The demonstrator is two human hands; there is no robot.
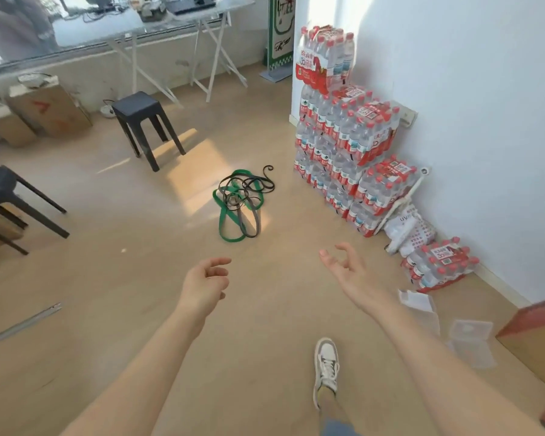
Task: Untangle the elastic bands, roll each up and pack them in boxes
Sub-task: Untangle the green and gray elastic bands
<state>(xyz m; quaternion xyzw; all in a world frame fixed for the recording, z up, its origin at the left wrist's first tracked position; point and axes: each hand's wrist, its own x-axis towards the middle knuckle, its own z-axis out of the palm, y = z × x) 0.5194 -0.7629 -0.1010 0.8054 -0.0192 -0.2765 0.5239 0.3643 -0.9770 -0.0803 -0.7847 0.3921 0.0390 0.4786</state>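
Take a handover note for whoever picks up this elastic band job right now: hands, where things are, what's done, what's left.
Left hand: open, empty, held out over the floor.
Right hand: open, empty, fingers loosely curled.
Elastic bands: green, grey and black, one tangled heap on the floor ahead, untouched.
Clear plastic boxes: on the floor at right.
Done: nothing.
Left: untangle, roll each band, pack.

Stacked bottled-water packs beside a black stool
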